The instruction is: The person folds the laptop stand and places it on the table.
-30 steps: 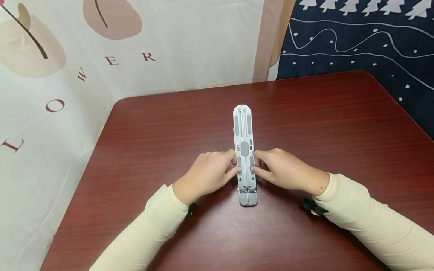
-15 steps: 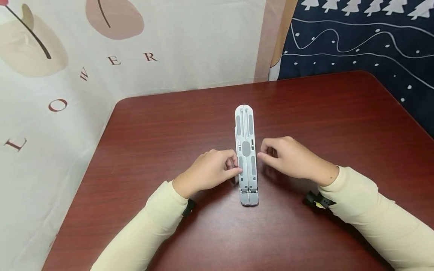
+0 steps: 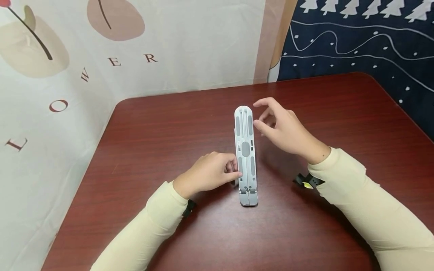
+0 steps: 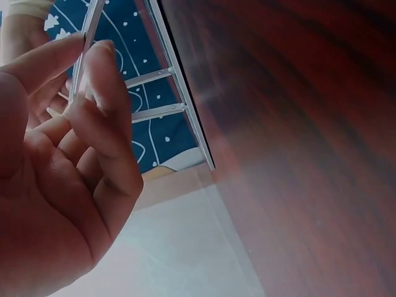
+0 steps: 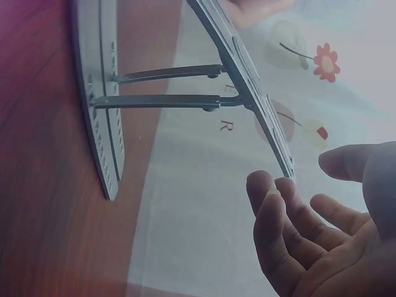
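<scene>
A silver folding laptop stand [image 3: 245, 149] with grey pads stands on the table, its two long halves side by side. In the right wrist view, struts [image 5: 161, 101] hold its upper bars raised over the base bars [image 5: 102, 111]. My left hand [image 3: 208, 172] pinches the left edge of the upper part between thumb and fingers, near the front end. My right hand [image 3: 288, 130] is just right of the far end, thumb and forefinger apart with a gap between them. In the right wrist view its fingertips overlap the end of the upper bars.
The stand rests on a reddish-brown wooden table [image 3: 162, 128]. A white curtain [image 3: 200, 41] with printed letters hangs behind and to the left, and a dark blue cloth [image 3: 342, 41] with white trees hangs at the back right.
My right hand has let go of the stand's right side and moved away toward its far end, its fingers spreading. The left hand keeps its hold, and the stand stays in place.
</scene>
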`<state>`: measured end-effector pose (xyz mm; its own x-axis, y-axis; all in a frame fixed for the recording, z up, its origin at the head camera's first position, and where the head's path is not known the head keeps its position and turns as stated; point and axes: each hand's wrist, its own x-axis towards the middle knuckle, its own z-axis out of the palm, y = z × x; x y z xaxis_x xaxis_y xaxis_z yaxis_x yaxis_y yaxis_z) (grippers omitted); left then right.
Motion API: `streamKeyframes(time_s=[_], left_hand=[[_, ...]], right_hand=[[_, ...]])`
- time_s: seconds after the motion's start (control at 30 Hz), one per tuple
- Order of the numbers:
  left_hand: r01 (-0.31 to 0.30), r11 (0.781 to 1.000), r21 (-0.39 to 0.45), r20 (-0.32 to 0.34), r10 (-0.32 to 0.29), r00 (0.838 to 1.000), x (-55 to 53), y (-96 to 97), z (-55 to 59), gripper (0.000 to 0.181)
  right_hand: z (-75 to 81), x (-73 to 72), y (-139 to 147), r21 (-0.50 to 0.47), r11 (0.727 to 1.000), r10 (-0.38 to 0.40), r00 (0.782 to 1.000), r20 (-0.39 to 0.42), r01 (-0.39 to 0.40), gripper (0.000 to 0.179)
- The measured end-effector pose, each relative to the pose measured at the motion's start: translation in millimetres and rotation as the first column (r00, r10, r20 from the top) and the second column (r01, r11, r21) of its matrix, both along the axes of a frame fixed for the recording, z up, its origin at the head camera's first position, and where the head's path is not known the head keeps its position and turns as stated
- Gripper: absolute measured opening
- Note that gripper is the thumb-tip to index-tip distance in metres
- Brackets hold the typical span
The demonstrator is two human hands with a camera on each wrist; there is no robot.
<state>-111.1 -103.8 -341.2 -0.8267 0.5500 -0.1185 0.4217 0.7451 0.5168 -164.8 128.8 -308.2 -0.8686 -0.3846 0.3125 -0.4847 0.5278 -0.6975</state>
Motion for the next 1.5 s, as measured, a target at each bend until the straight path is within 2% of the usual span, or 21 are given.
streamKeyframes(time_s=[0.17, 0.5, 0.67, 1.03, 1.5], left_hand=[[0.019, 1.000, -0.002, 0.017, -0.019, 1.000, 0.9, -0.3, 0.3, 0.015], [0.030, 1.000, -0.011, 0.004, -0.030, 1.000, 1.1, 1.9, -0.6, 0.015], [0.030, 0.999, -0.013, 0.013, -0.030, 0.999, 1.5, 2.9, 0.4, 0.017], [0.017, 1.000, -0.025, 0.013, -0.017, 1.000, 0.2, 3.4, 0.2, 0.017], [-0.001, 0.999, -0.049, 0.023, 0.002, 1.000, -2.8, -2.4, -0.7, 0.017]], right_hand=[[-0.9, -7.6, -9, -0.024, 1.000, 0.020, 0.999, 0.030, -0.019, 0.050], [-4.5, -16.2, -15, -0.012, 0.998, 0.068, 0.997, 0.024, -0.068, 0.052], [-5.8, -17.0, -16, -0.074, 0.994, 0.091, 0.992, 0.091, -0.085, 0.050], [-6.4, -13.6, -17, -0.142, 0.988, 0.077, 0.984, 0.159, -0.055, 0.048], [-6.5, -12.2, -19, -0.165, 0.986, 0.055, 0.985, 0.161, -0.028, 0.046]])
